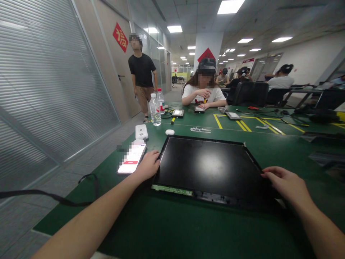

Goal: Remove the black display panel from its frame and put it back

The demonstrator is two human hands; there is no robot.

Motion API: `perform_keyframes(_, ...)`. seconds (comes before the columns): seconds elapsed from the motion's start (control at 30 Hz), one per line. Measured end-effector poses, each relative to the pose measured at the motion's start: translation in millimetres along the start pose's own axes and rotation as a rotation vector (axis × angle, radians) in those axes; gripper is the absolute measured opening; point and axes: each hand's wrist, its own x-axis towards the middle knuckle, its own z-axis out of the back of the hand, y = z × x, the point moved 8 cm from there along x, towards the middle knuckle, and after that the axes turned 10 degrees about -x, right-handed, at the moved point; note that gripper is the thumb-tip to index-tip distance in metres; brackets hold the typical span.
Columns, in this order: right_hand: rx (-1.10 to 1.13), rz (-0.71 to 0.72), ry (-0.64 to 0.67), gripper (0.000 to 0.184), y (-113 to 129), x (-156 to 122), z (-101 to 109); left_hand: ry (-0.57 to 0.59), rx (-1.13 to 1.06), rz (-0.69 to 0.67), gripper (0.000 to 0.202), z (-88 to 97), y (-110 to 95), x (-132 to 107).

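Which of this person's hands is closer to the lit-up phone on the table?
The left. The left hand is just beside the phone, at the black panel's left edge; the right hand is across the panel, at its right edge.

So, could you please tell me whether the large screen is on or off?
Off, it seems: the large screen is black apart from what looks like reflected light.
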Motion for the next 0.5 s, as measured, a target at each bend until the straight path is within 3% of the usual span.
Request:
perform_keyframes(0.33,-0.026,0.027,0.001,0.028,-1,-1,1,-0.089,-0.347,0.061,0.042,13.9,-8,-3)
perform_keyframes(0.5,-0.015,-0.019,0.010,0.026,-4,-2,-2,-0.138,-0.725,0.319,0.038,16.0,-7,-13)
